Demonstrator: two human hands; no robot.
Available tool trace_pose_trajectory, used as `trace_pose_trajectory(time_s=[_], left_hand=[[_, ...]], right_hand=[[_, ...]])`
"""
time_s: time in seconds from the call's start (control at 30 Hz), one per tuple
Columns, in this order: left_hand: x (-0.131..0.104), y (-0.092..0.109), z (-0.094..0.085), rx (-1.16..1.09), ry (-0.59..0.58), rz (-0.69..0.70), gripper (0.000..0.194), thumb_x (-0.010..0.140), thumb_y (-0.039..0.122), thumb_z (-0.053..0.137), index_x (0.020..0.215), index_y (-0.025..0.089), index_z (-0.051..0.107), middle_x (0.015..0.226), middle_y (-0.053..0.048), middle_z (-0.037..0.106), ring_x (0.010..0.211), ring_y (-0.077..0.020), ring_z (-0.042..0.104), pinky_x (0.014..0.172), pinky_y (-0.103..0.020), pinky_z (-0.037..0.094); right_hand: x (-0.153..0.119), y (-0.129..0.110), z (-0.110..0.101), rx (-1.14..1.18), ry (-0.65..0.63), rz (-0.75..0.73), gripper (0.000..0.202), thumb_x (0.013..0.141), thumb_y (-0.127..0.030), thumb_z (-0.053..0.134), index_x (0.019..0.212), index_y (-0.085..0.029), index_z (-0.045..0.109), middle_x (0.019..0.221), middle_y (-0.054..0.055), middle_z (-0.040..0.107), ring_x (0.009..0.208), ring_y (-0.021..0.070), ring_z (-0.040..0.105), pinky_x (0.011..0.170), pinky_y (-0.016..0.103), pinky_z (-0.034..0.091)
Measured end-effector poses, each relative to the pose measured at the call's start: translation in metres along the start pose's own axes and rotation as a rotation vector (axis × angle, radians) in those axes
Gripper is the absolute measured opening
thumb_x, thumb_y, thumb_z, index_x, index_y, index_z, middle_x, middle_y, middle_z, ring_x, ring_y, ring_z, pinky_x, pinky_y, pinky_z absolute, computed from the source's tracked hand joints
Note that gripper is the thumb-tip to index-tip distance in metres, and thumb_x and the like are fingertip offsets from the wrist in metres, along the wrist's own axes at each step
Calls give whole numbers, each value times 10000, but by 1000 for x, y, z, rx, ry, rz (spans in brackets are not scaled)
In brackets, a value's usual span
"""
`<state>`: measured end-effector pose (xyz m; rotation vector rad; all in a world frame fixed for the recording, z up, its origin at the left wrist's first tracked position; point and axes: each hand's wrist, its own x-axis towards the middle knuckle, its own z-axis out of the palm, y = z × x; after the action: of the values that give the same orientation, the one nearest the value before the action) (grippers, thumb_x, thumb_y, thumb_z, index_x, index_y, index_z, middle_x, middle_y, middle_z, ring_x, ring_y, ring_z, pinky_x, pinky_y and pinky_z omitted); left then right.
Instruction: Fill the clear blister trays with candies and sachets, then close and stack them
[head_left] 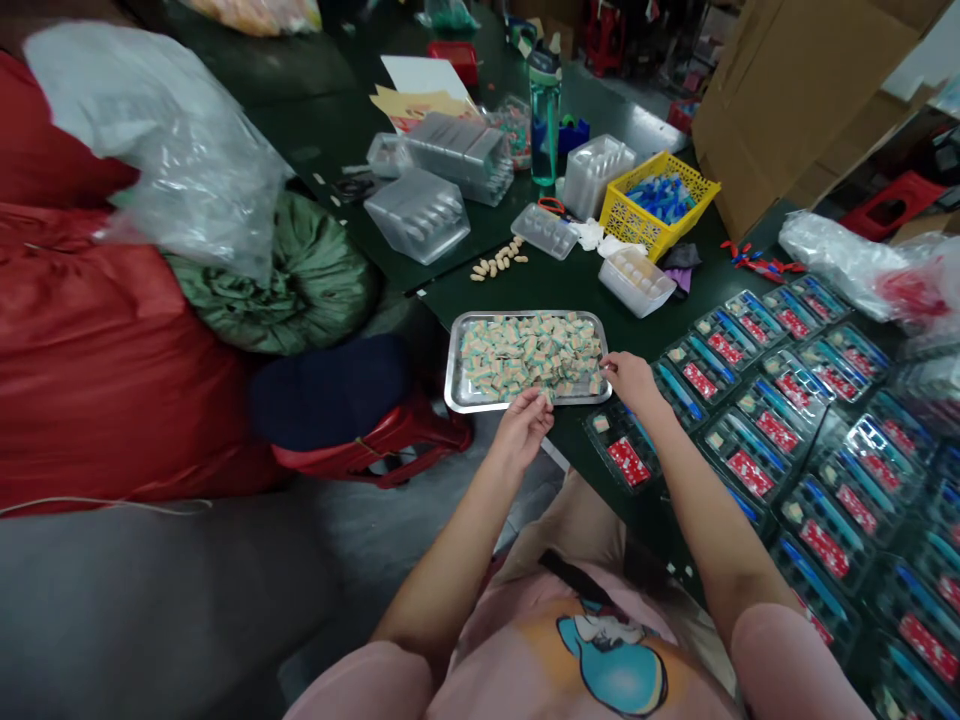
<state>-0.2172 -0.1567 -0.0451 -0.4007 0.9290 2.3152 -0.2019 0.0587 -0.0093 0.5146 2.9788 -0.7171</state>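
Observation:
A silver metal tray (453, 372) lies at the table's near edge, heaped with small beige-and-green square pieces (525, 352). At the tray's front rim is my left hand (523, 428), closed in a pinch on what looks like one small square piece (546, 397). My right hand (631, 382) is at the tray's right end, thumb and fingers pressed together near the rim. Whatever is between those fingertips is too small to make out. Just right of the tray, a clear plastic blister pack (622, 445) holds a red white-dotted piece and a beige square.
Many similar filled packs (776, 420) cover the table's right side. Behind the tray are peanuts (499, 260), clear plastic trays (420, 215), a water bottle (545, 120) and a yellow basket (616, 212) of blue items. A red stool (360, 455) stands left.

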Motion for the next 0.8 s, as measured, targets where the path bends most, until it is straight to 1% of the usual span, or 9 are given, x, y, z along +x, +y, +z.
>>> trace_pose_trajectory(time_s=[0.1,0.2,0.3,0.43,0.57,0.73,0.8], left_hand=[[0,0,-1,-14,-8,-22,271,693,100,819,868,187,631,669,34,644,625,-82,635,581,-166,492],[0,-1,-1,-11,-7,-51,264,715,95,805,881,196,626,691,30,656,687,-108,672,630,-199,521],[0,-1,-1,-18,5,-82,262,737,86,787,905,199,620,754,18,688,765,-136,706,686,-231,540],[0,-1,2,-37,17,-117,236,784,66,737,937,203,620,770,15,704,755,-134,714,691,-232,533],[-2,0,2,-40,13,-133,220,814,56,701,966,199,631,779,0,711,751,-138,716,688,-239,530],[-2,-1,-2,-28,5,-132,233,803,73,724,983,199,645,824,-11,712,778,-137,710,706,-239,525],[-2,-1,-2,-26,7,-128,236,799,72,728,983,198,649,826,-13,709,782,-135,706,712,-240,524]], right_hand=[[10,4,4,-221,-116,24,220,910,-263,624,1075,-174,740,1067,122,685,978,228,650,834,291,463],[11,1,14,-284,-149,20,238,946,-288,581,1075,-164,737,1091,136,664,1016,234,643,830,285,456],[12,-1,19,-272,-154,20,205,942,-264,589,1033,-154,735,1081,129,662,997,218,649,825,272,453],[15,-1,16,-241,-165,25,141,894,-223,652,982,-152,736,1063,118,672,954,199,658,805,258,457],[17,-3,16,-219,-146,21,128,874,-186,654,964,-147,737,1054,135,681,945,215,662,801,275,467],[15,-4,18,-194,-112,-5,99,872,-169,639,899,-136,728,1033,166,682,939,240,656,808,302,473],[12,-4,16,-181,-89,-26,118,878,-146,603,911,-135,715,1031,166,681,945,237,648,817,302,469]])
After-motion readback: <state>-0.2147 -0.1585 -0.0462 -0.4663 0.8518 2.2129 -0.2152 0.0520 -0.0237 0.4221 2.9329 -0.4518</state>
